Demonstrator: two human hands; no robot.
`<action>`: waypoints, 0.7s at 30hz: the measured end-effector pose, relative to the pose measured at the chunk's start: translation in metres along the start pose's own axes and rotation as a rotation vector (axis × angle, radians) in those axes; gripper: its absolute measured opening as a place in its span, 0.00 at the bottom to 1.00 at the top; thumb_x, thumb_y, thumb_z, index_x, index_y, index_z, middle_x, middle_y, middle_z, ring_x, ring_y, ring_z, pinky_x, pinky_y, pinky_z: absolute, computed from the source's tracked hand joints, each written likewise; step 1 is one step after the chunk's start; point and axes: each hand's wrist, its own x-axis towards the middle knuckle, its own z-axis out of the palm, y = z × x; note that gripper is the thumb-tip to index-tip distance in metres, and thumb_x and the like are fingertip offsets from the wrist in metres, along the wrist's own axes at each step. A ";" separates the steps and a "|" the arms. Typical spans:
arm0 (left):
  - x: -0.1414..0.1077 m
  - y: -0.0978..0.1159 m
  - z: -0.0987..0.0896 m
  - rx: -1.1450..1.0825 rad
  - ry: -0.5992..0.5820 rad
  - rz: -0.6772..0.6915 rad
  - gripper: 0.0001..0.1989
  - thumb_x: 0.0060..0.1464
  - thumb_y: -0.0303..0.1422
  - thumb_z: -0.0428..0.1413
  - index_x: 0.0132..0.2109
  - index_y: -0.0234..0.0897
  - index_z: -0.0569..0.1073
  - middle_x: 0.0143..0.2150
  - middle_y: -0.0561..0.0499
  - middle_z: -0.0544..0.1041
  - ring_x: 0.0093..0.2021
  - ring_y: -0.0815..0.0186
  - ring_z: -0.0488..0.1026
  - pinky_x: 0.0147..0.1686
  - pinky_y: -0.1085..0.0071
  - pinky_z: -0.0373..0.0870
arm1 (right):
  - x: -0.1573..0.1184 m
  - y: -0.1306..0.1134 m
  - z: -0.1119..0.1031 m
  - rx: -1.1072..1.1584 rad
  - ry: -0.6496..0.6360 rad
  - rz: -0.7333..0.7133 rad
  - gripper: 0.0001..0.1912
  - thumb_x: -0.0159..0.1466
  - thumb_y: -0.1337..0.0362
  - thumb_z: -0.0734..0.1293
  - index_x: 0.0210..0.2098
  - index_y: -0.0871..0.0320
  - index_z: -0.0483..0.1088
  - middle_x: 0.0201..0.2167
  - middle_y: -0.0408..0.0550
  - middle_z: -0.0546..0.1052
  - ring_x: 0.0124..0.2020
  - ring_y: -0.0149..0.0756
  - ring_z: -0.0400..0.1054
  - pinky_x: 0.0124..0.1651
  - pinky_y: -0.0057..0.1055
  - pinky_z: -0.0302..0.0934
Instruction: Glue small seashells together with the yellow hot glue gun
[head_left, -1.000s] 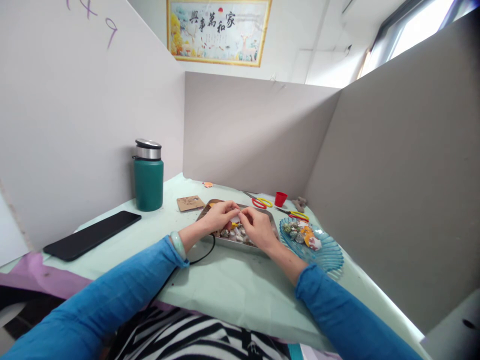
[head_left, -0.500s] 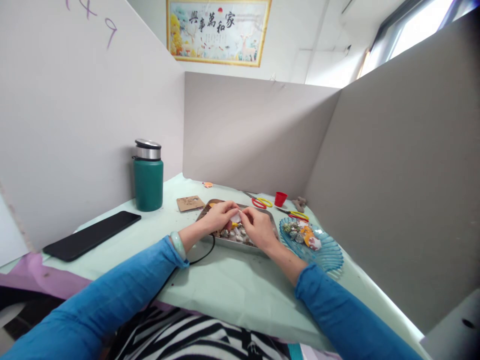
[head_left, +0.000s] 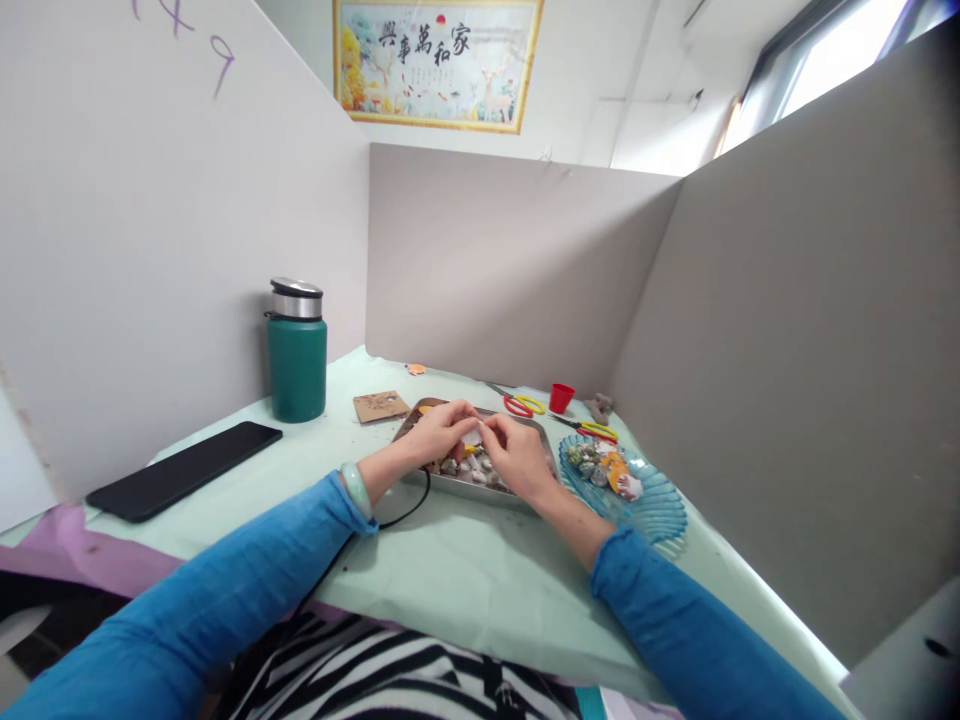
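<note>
Handling appears unfinished: left hand (head_left: 444, 434) and right hand (head_left: 517, 456) pinch a white piece (head_left: 472, 437) over loose bits (head_left: 482, 468) in the tray (head_left: 480, 491); colourful pieces (head_left: 616, 470) sit plated.

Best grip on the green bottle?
Probably around the body of the green bottle, below the steel collar, coming from its right. It stands upright, its sides look nearly straight, and the pale partition rises close on its left. Only a low brown card lies just to the right.
</note>
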 end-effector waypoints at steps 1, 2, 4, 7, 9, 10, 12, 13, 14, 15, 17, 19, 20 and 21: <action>0.000 0.000 0.000 0.001 0.000 -0.002 0.14 0.53 0.41 0.49 0.37 0.33 0.65 0.23 0.56 0.68 0.17 0.75 0.67 0.16 0.81 0.61 | 0.000 0.000 0.000 0.001 -0.001 0.000 0.14 0.63 0.58 0.57 0.31 0.57 0.69 0.23 0.43 0.73 0.23 0.29 0.62 0.28 0.24 0.51; 0.000 0.000 0.000 0.003 0.000 -0.004 0.14 0.53 0.41 0.49 0.37 0.33 0.65 0.23 0.56 0.68 0.17 0.75 0.67 0.16 0.81 0.61 | 0.000 0.000 0.000 0.002 -0.001 0.000 0.13 0.63 0.58 0.57 0.31 0.57 0.69 0.23 0.43 0.73 0.23 0.29 0.62 0.27 0.24 0.51; 0.000 0.000 0.000 0.011 -0.001 -0.008 0.14 0.53 0.41 0.49 0.37 0.34 0.65 0.23 0.55 0.68 0.16 0.74 0.67 0.16 0.80 0.61 | 0.000 0.000 0.000 0.002 0.000 -0.004 0.13 0.63 0.58 0.57 0.31 0.57 0.69 0.23 0.44 0.73 0.23 0.29 0.62 0.28 0.24 0.51; 0.000 0.000 0.000 0.023 0.000 -0.006 0.13 0.53 0.42 0.49 0.36 0.34 0.65 0.23 0.55 0.68 0.16 0.74 0.67 0.16 0.79 0.61 | 0.000 0.000 0.000 0.004 0.000 -0.007 0.13 0.63 0.58 0.57 0.31 0.57 0.69 0.23 0.44 0.73 0.23 0.30 0.63 0.28 0.24 0.51; 0.000 -0.001 0.000 0.028 0.003 -0.004 0.13 0.54 0.42 0.48 0.36 0.34 0.65 0.23 0.55 0.69 0.16 0.74 0.67 0.16 0.79 0.61 | 0.000 0.000 0.000 0.007 -0.007 -0.005 0.14 0.63 0.58 0.56 0.31 0.57 0.69 0.23 0.44 0.73 0.24 0.30 0.63 0.28 0.24 0.51; 0.000 -0.001 0.000 0.029 0.004 -0.005 0.13 0.54 0.42 0.48 0.37 0.34 0.65 0.23 0.55 0.69 0.16 0.74 0.67 0.16 0.79 0.61 | 0.000 0.000 0.000 0.008 -0.011 -0.004 0.14 0.63 0.58 0.56 0.31 0.57 0.69 0.23 0.44 0.73 0.24 0.30 0.63 0.28 0.24 0.51; 0.000 -0.002 0.000 0.026 0.003 -0.008 0.14 0.54 0.42 0.48 0.37 0.34 0.65 0.23 0.55 0.69 0.16 0.74 0.67 0.15 0.79 0.61 | 0.000 0.000 0.000 0.006 -0.015 -0.002 0.14 0.63 0.58 0.56 0.31 0.57 0.70 0.24 0.44 0.73 0.24 0.30 0.63 0.28 0.24 0.51; 0.000 -0.003 0.000 0.023 0.004 -0.008 0.14 0.54 0.42 0.48 0.37 0.34 0.65 0.24 0.55 0.69 0.16 0.74 0.67 0.15 0.79 0.61 | 0.000 0.000 0.000 0.004 -0.016 -0.001 0.14 0.63 0.58 0.56 0.32 0.57 0.70 0.24 0.44 0.73 0.24 0.30 0.63 0.28 0.24 0.51; 0.000 -0.003 0.000 0.021 0.003 -0.008 0.14 0.54 0.42 0.48 0.36 0.34 0.65 0.24 0.55 0.69 0.16 0.74 0.67 0.15 0.79 0.60 | 0.000 0.000 0.000 0.003 -0.015 -0.001 0.14 0.63 0.58 0.56 0.32 0.57 0.70 0.23 0.44 0.73 0.24 0.30 0.63 0.28 0.24 0.51; 0.000 -0.002 0.000 0.020 0.003 -0.005 0.13 0.54 0.42 0.48 0.36 0.34 0.65 0.24 0.55 0.69 0.16 0.74 0.67 0.15 0.79 0.60 | 0.000 -0.001 0.000 0.004 -0.015 -0.001 0.14 0.63 0.58 0.57 0.32 0.57 0.70 0.23 0.44 0.73 0.24 0.30 0.63 0.28 0.24 0.51; -0.001 -0.002 -0.001 0.023 0.002 -0.003 0.13 0.54 0.42 0.48 0.36 0.34 0.65 0.24 0.55 0.69 0.16 0.74 0.67 0.15 0.79 0.60 | 0.000 -0.001 0.000 0.008 -0.015 -0.001 0.13 0.63 0.58 0.57 0.31 0.57 0.70 0.22 0.43 0.72 0.23 0.30 0.62 0.28 0.24 0.51; -0.001 -0.001 -0.001 0.026 0.002 -0.004 0.14 0.54 0.42 0.48 0.36 0.34 0.65 0.23 0.55 0.68 0.16 0.74 0.67 0.15 0.79 0.60 | 0.000 -0.001 0.000 0.014 -0.014 -0.001 0.13 0.63 0.59 0.57 0.31 0.57 0.69 0.22 0.43 0.72 0.23 0.29 0.62 0.28 0.24 0.51; -0.001 0.000 0.000 0.026 0.003 -0.004 0.14 0.54 0.42 0.49 0.36 0.34 0.65 0.23 0.55 0.68 0.16 0.73 0.67 0.15 0.79 0.60 | 0.000 -0.001 0.000 0.014 -0.013 -0.002 0.13 0.63 0.59 0.57 0.31 0.57 0.69 0.22 0.43 0.72 0.23 0.29 0.62 0.27 0.24 0.51; -0.001 0.000 0.000 0.025 0.003 -0.003 0.14 0.53 0.42 0.49 0.36 0.34 0.65 0.23 0.55 0.68 0.16 0.73 0.67 0.15 0.79 0.60 | 0.000 -0.001 0.000 0.014 -0.012 -0.003 0.13 0.63 0.59 0.57 0.31 0.57 0.69 0.22 0.43 0.72 0.23 0.29 0.62 0.27 0.24 0.51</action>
